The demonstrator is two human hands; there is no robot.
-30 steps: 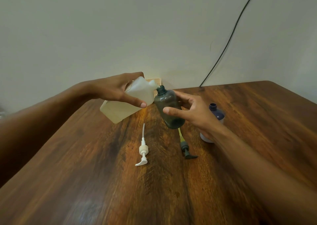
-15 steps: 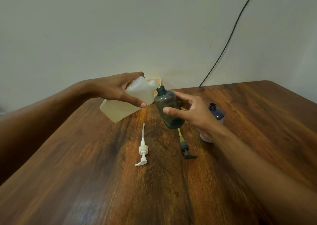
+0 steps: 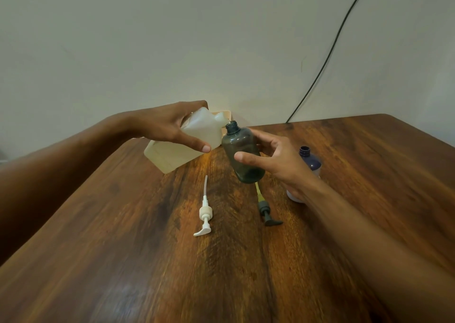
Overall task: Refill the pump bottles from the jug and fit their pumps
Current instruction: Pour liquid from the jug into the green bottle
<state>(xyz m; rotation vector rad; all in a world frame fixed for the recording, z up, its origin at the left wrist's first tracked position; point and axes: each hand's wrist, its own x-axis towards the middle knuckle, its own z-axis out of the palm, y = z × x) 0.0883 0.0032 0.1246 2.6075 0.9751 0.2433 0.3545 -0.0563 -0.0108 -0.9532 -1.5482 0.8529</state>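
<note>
Pour: your left hand gripped the tipped jug at the grey bottle.
Right hand: fingers held that bottle.
To do: blue bottle; white pump and dark pump lay unfitted.

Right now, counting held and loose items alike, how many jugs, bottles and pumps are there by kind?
Jugs: 1, the white jug.
Bottles: 2, the dark grey bottle and the blue bottle.
Pumps: 2, the white pump and the dark pump, both lying on the table.
Total: 5.
</note>
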